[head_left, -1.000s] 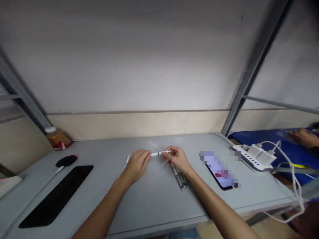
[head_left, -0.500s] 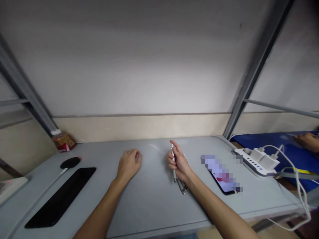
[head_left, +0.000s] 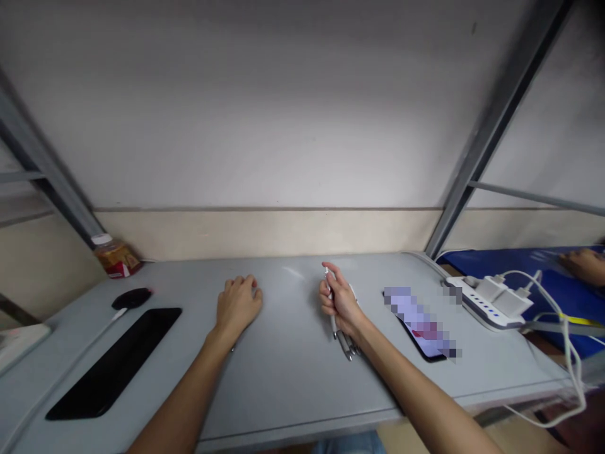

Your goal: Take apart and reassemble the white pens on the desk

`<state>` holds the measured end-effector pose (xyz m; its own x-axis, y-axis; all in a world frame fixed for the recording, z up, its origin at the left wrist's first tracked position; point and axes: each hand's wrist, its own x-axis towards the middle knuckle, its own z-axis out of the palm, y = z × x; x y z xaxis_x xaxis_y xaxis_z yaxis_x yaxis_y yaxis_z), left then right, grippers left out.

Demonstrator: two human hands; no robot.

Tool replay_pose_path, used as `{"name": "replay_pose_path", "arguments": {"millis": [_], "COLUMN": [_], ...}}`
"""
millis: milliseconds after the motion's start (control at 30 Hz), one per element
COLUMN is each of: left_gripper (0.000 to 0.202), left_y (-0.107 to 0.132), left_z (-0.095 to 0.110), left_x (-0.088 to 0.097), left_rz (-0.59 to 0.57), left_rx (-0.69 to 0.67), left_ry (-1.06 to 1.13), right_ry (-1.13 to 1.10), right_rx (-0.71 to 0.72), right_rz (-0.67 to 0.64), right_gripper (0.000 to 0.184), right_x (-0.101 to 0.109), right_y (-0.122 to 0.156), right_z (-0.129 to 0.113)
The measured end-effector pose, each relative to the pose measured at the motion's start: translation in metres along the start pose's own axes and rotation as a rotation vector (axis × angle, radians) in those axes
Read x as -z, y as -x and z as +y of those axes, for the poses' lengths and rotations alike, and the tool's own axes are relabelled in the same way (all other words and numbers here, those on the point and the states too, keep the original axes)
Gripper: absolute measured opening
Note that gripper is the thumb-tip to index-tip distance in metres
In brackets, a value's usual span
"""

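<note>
My right hand [head_left: 339, 301] is closed round a white pen [head_left: 329, 296], held nearly upright above the grey table [head_left: 283, 372]. Just below that hand lie several grey pens [head_left: 347, 345] in a bunch on the table. My left hand [head_left: 237, 304] rests on the table to the left with its fingers curled down; a thin white pen part lies under it, mostly hidden, and whether the fingers grip it is unclear.
A phone [head_left: 422, 323] lies right of the pens. A white power strip [head_left: 489, 302] with chargers and cables sits at the far right. A long black pad [head_left: 113, 362], a black mouse [head_left: 131, 297] and a small jar [head_left: 115, 257] are at the left. Another person's hand [head_left: 582, 263] rests on a blue surface.
One second ago both hands held the white pen level between them. My left hand has let go and dropped to the table; my right hand has turned the pen upright.
</note>
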<state>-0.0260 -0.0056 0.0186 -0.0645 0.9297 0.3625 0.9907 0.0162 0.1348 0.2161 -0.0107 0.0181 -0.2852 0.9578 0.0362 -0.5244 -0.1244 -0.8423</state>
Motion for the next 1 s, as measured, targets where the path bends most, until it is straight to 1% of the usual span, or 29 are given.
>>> {"name": "replay_pose_path", "arguments": {"millis": [67, 133, 333, 433, 500, 567, 667, 767, 900, 1000], "left_gripper": [0.022, 0.023, 0.030, 0.031, 0.031, 0.030, 0.027, 0.025, 0.020, 0.016], "left_y": [0.001, 0.002, 0.003, 0.003, 0.003, 0.003, 0.003, 0.004, 0.004, 0.004], "left_z": [0.000, 0.000, -0.001, -0.002, -0.002, -0.002, -0.001, 0.000, 0.005, 0.010], "left_x": [0.000, 0.000, 0.003, 0.005, 0.006, 0.006, 0.006, 0.003, -0.003, -0.007], "left_rz": [-0.010, -0.024, -0.108, -0.158, -0.191, -0.222, -0.236, -0.220, -0.200, -0.159], "left_rx": [0.002, 0.012, 0.105, 0.143, 0.157, 0.159, 0.150, 0.130, 0.076, 0.016], "left_ry": [-0.032, -0.066, -0.108, -0.101, -0.096, -0.086, -0.088, -0.092, -0.031, 0.079], "right_ry": [0.008, 0.019, 0.016, 0.106, 0.231, 0.407, 0.734, 1.065, 1.408, 1.557], "right_rx": [-0.002, -0.010, -0.056, -0.050, -0.020, 0.056, 0.210, 0.290, 0.276, 0.231], "right_rz": [0.001, -0.006, -0.036, -0.023, -0.020, -0.002, 0.075, 0.128, 0.190, 0.214], "right_gripper": [0.048, 0.048, 0.040, 0.035, 0.030, 0.024, 0.019, 0.016, 0.016, 0.018], "right_x": [-0.001, -0.002, -0.002, -0.001, 0.001, 0.003, 0.006, 0.009, 0.011, 0.011], "right_y": [0.001, 0.002, 0.001, -0.001, -0.003, -0.004, -0.004, -0.003, 0.001, 0.002], "right_z": [-0.001, -0.001, 0.003, 0.007, 0.008, 0.008, 0.008, 0.006, 0.006, 0.007]}}
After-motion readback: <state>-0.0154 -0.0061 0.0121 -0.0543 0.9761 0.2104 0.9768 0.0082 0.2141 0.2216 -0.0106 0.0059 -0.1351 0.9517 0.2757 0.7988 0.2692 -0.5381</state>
